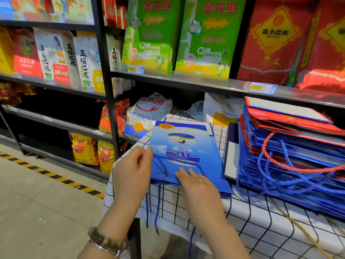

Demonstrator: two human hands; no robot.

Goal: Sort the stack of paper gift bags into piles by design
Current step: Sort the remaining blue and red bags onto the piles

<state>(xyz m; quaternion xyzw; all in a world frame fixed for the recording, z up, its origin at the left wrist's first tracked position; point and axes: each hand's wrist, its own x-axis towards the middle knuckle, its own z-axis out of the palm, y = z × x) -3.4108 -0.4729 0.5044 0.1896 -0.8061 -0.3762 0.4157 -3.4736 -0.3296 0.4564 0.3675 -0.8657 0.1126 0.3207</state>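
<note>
Sort looked barely started. Blue bag (186,146) lay on a thin pile just left of the stack (291,146). Left hand (130,171) pinched the bag's edge; right hand (197,186) pressed flat on it, fingers straight. The stack, mixed red and blue, was mostly unsorted.

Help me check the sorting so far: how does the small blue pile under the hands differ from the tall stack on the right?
The small pile is low and all blue; the tall stack is much higher and mixes blue and red bags. The left hand pinches the small pile's edge and the right hand rests flat on it; no hand touches the tall stack. Both lie flat on the checked cloth, rope handles towards the person.
</note>
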